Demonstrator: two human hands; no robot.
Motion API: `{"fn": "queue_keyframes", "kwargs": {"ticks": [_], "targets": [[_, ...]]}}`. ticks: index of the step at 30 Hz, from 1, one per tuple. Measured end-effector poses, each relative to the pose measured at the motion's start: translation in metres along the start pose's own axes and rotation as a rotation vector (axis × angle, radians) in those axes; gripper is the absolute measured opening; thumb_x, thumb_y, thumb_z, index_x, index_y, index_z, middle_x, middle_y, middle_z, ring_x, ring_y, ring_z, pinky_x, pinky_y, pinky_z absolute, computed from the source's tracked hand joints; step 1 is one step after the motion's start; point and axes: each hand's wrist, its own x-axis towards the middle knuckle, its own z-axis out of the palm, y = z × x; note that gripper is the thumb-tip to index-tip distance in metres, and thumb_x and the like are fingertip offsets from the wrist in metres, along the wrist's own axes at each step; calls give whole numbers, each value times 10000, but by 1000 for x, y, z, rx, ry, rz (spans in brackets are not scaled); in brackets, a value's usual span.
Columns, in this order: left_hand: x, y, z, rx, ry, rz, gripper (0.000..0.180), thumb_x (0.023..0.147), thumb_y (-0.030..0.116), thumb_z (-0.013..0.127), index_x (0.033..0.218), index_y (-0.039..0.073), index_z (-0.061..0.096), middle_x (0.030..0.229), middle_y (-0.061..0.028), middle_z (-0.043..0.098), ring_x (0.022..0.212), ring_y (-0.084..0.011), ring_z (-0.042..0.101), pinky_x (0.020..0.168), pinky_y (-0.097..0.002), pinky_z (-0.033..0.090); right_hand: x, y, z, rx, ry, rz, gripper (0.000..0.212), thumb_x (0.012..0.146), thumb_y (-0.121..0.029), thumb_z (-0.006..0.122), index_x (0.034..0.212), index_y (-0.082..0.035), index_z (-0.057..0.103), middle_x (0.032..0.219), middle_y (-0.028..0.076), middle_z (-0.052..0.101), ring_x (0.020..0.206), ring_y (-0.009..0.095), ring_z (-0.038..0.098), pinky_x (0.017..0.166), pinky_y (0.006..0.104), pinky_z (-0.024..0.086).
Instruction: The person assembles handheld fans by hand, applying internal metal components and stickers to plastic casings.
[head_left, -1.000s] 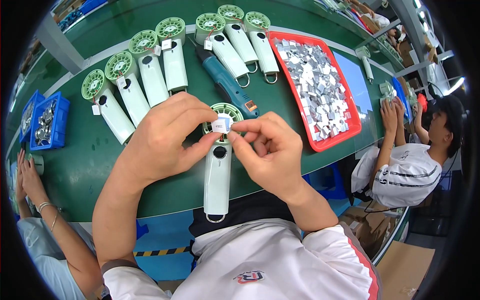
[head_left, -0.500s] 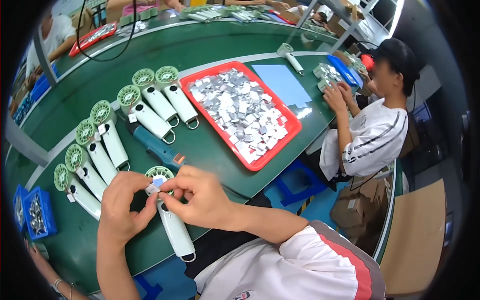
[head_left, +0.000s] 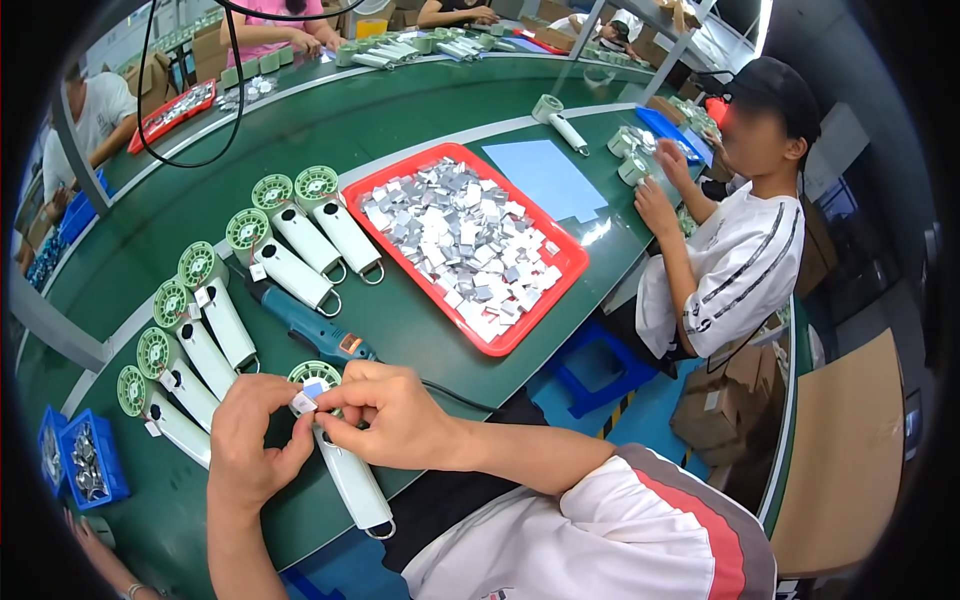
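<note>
Well, the small white tab (head_left: 303, 402) sits between the thumb and forefinger of the left hand (head_left: 250, 435) in a closed pinch, over the head of the pale fan (head_left: 352, 482); the right hand (head_left: 395, 415) brings bunched fingertips up to the tab's edge, though I cannot tell whether that grip has hold of it; the fan lies in front of the person, handle slanting toward the body; neither hand seems to steady that handle, so a tug or a brush from the body could swivel it; its ring end seems to reach past the near edge of the tabletop (head_left: 388, 322), where a knock could tip it; a loose pinch could drop the tab into the open fan head; room on the left is tight, with the row of fans (head_left: 230, 325) just beyond the left hand; ahead, the teal power screwdriver (head_left: 303, 320) blocks a straight push, and its cord (head_left: 460, 396), near the right forearm, could snag; a wider green strip shows between screwdriver and red tray (head_left: 497, 347)
</note>
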Motion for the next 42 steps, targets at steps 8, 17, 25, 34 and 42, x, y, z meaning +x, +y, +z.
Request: {"fn": "queue_keyframes", "kwargs": {"ticks": [8, 17, 25, 34, 42], "targets": [[3, 1, 0, -11, -7, -5, 393, 717, -84, 845, 1065, -4, 681, 1004, -153, 753, 890, -367, 733, 752, -436, 600, 6, 1, -5, -27, -19, 1, 151, 889, -62, 868, 1026, -19, 824, 816, 11, 610, 639, 67, 552, 548, 247, 443], [7, 4, -1, -2, -13, -28, 381, 729, -90, 842, 1066, -8, 683, 997, -153, 749, 886, -365, 733, 743, -432, 598, 7, -2, -6, 3, -15, 37, 133, 884, -57, 867, 1001, -24, 813, 862, -4, 616, 638, 44, 559, 563, 235, 471], [8, 8, -3, -2, -37, -50, 397, 722, -85, 854, 1072, -8, 683, 1013, -157, 751, 894, -372, 731, 754, -438, 598, 7, 0, -11, 56, -29, 42, 110, 881, -45, 865, 976, -6, 825, 870, 4, 629, 673, 49, 600, 579, 232, 494], [14, 7, -3, 9, -38, -69, 303, 794, 2, 860, 1054, 5, 706, 995, -155, 727, 890, -357, 718, 763, -433, 591, 14, -9, -38, -223, -74, -305, 196, 834, 17, 892, 1022, -14, 847, 829, 64, 669, 638, 125, 673, 534, 282, 520], [1, 4, -4, 32, -14, -79, 300, 794, 22, 879, 1045, 5, 714, 985, -137, 726, 885, -331, 719, 743, -422, 597, 16, -8, -35, -323, -137, -448, 303, 791, 52, 908, 1077, -27, 850, 847, 65, 667, 687, 168, 653, 576, 301, 515]]}}
